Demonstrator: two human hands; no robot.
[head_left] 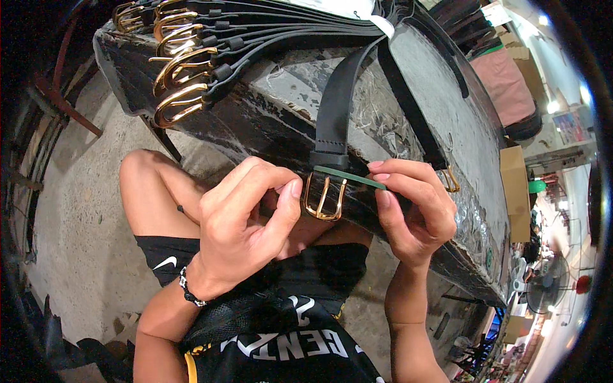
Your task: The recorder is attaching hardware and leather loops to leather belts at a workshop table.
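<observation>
A black leather belt (334,105) hangs over the near edge of the worktable, its gold buckle (324,199) dangling between my hands. Across the belt end, just at the top of the buckle, lies a thin green strip (348,177). My right hand (418,207) pinches the strip's right end between thumb and fingers. On the buckle's left side my left hand (246,217) is closed, thumb against the curled index finger; whatever it may hold is hidden. A dark bracelet circles the left wrist.
Several black belts with gold buckles (182,105) lie bundled on the worktable (440,83), gathered under a white band (383,25). Another belt end with a buckle (452,180) hangs at the right. My bare knee (150,172) is below the table edge. A fan (548,284) stands far right.
</observation>
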